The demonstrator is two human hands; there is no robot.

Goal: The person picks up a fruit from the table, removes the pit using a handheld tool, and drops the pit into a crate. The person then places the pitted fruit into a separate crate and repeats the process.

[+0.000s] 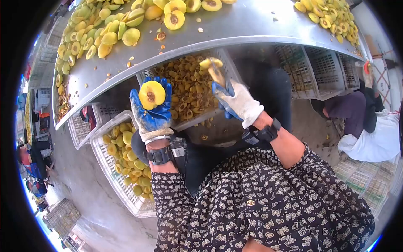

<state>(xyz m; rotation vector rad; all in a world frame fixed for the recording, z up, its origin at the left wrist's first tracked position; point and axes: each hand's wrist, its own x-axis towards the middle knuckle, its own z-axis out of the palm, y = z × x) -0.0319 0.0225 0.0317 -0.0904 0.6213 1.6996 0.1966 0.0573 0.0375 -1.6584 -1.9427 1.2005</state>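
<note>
My left hand (153, 109), in a blue-coated glove, is held palm up with a halved yellow fruit (152, 95) resting in it. The cut face points upward and shows a brown centre. My right hand (238, 101), in a similar white and blue glove, is closed round a small tool with a tan handle (216, 78). A yellow fruit piece (205, 64) is at the tool's tip; motion blur hides its exact shape and how they touch. Beneath both hands stands a crate (228, 63) of small brownish-yellow scraps (191, 86).
A metal table (235, 29) crosses the front, with heaps of halved fruit (109, 31) at left and right. A white crate (98, 157) of fruit halves stands by my left leg. Stacked crates (315, 69) and another person's hand (367, 75) are at the right.
</note>
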